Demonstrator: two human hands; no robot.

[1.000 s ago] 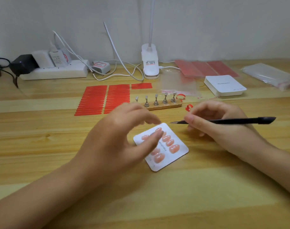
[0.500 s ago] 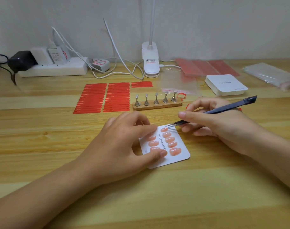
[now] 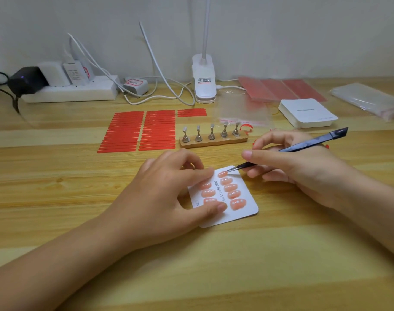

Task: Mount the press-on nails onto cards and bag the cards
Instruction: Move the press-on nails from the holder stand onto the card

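- The white card (image 3: 241,215) with peach press-on nails (image 3: 230,188) lay on the worktop (image 3: 79,198), at centre of the frame
- The left hand (image 3: 169,196) pressed the card with loosely spread fingers
- The right hand (image 3: 303,173) pinched black tweezers (image 3: 288,149), tips touching the top nail

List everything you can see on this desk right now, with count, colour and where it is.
card: one, white, front centre
press-on nails: eight visible, peach, on card
tweezers: one, black, tips at top right nail
nail stand: one, wood, five metal holders, mid desk
red strips: many, red, left of stand
stack of cards: one, white, back right
clear bags: one pile, far right
lamp clip: one, white, back centre
power strip: one, white, back left
left hand: holds card down
right hand: grips tweezers
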